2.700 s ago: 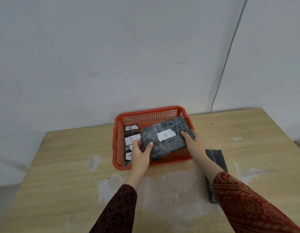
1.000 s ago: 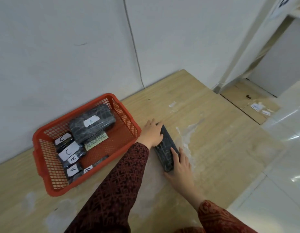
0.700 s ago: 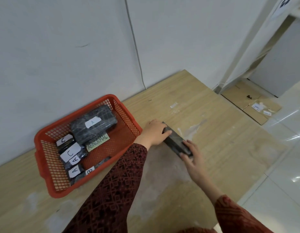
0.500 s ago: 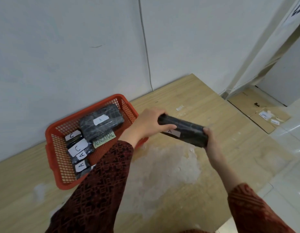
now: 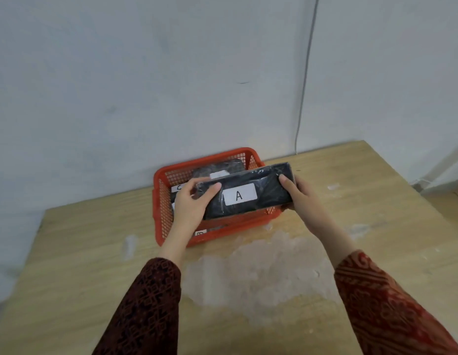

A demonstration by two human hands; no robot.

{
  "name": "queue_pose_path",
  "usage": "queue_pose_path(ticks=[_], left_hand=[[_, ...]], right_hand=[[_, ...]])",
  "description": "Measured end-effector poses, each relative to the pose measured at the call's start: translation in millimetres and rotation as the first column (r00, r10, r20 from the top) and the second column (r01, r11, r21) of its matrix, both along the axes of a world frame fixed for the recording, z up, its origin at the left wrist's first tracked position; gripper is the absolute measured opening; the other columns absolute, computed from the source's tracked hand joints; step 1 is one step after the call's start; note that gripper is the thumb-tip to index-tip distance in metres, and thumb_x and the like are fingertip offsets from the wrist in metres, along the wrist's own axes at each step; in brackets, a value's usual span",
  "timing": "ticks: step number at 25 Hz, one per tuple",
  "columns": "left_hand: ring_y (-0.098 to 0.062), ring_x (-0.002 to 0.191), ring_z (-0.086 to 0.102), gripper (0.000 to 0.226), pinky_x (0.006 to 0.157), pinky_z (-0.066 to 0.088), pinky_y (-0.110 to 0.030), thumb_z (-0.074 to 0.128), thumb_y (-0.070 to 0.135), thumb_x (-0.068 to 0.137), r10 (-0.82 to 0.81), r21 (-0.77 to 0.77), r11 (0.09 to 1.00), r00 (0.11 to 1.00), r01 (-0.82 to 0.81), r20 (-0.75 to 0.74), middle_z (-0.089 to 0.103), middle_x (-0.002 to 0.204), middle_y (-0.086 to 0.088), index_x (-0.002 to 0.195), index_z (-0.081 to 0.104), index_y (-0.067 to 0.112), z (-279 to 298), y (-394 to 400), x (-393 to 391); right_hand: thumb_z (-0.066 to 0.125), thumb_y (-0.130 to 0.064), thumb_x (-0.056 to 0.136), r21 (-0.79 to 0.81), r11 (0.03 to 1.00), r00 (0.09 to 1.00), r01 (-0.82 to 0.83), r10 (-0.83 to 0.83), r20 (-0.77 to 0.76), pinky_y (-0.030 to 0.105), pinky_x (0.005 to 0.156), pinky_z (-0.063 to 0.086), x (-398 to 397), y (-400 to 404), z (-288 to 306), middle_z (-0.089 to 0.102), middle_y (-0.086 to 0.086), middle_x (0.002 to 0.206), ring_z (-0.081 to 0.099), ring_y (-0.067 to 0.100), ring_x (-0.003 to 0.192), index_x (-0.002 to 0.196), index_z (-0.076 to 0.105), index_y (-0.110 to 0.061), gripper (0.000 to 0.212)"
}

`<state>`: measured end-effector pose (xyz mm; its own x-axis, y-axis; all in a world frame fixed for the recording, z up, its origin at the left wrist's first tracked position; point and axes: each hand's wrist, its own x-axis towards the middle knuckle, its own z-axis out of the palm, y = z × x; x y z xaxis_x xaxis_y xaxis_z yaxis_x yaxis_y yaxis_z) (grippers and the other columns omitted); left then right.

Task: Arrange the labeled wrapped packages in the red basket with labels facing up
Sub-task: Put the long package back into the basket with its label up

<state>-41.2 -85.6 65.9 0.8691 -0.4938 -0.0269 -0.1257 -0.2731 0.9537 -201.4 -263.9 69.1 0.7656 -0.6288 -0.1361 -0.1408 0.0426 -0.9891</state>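
Fingers of both hands grip one black package (image 5: 251,194) by its short ends: left hand (image 5: 190,204) with thumb on top at the near-left end, right hand (image 5: 297,193) wrapped round the far-right end. The package hangs just above the basket (image 5: 160,201), tilted toward the camera, its white "A" label (image 5: 240,194) facing up. Other wrapped packages lie inside, mostly hidden behind it.

To do this step well, I judge it should be lowered level into the free right part of the basket, label kept upward, ends released together so it does not roll. Both forearms reach forward over the surface (image 5: 376,201), wrists slightly bent inward.
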Motion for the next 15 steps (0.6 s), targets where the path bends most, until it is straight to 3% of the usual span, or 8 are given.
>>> queue_pose_path(ticks=[3,6,9,12,15], left_hand=[[-0.005,0.100,0.058,0.044,0.089,0.051,-0.034,0.074,0.034,0.078,0.185,0.002,0.983,0.974,-0.186,-0.128,0.059,0.118,0.005,0.118,0.060,0.021,-27.9,15.5,0.9],[-0.021,0.109,0.059,0.046,0.095,0.049,-0.040,0.074,0.028,0.079,0.348,0.083,0.938,0.913,-0.338,-0.212,0.060,0.124,-0.007,0.117,0.055,0.012,-49.8,13.0,7.2],[-0.023,0.112,0.057,0.045,0.096,0.048,-0.037,0.071,0.019,0.082,0.326,0.132,0.944,0.919,-0.303,-0.222,0.060,0.125,-0.010,0.123,0.056,0.007,-65.9,-2.4,16.8],[-0.022,0.110,0.058,0.048,0.095,0.049,-0.039,0.069,0.018,0.083,0.263,0.233,0.947,0.948,-0.219,-0.180,0.062,0.124,-0.008,0.129,0.055,0.011,-84.3,-15.2,26.7],[-0.020,0.107,0.058,0.052,0.093,0.049,-0.033,0.068,0.015,0.083,0.206,0.293,0.945,0.962,-0.148,-0.181,0.062,0.123,-0.007,0.132,0.054,0.010,-99.7,-17.0,35.7]], right_hand=[[0.050,-0.037,0.095,-0.023,1.000,0.997,-0.002,0.000,-0.076,0.026,0.074,0.052,28.8,9.0,-13.2,0.070,-0.003,0.096,0.067,0.015,0.091,0.103,0.062,-0.021,0.022],[0.050,-0.036,0.095,-0.234,0.972,0.975,0.000,-0.051,-0.215,0.030,0.067,0.049,58.2,7.9,-32.4,0.068,0.009,0.096,0.065,0.024,0.089,0.102,0.061,-0.009,0.031],[0.053,-0.029,0.095,-0.439,0.899,0.933,0.006,-0.163,-0.321,0.032,0.075,0.045,76.6,-4.7,-56.8,0.060,0.013,0.113,0.058,0.027,0.100,0.117,0.053,-0.005,0.033],[0.053,-0.022,0.094,-0.527,0.838,0.875,-0.142,-0.143,-0.463,0.040,0.093,0.045,87.7,-8.1,-75.9,0.052,0.019,0.128,0.051,0.034,0.117,0.130,0.042,0.000,0.044],[0.055,-0.026,0.093,-0.609,0.754,0.814,-0.245,-0.181,-0.552,0.041,0.109,0.035,93.7,-1.9,-89.3,0.041,0.022,0.137,0.039,0.035,0.127,0.140,0.031,0.003,0.061]])
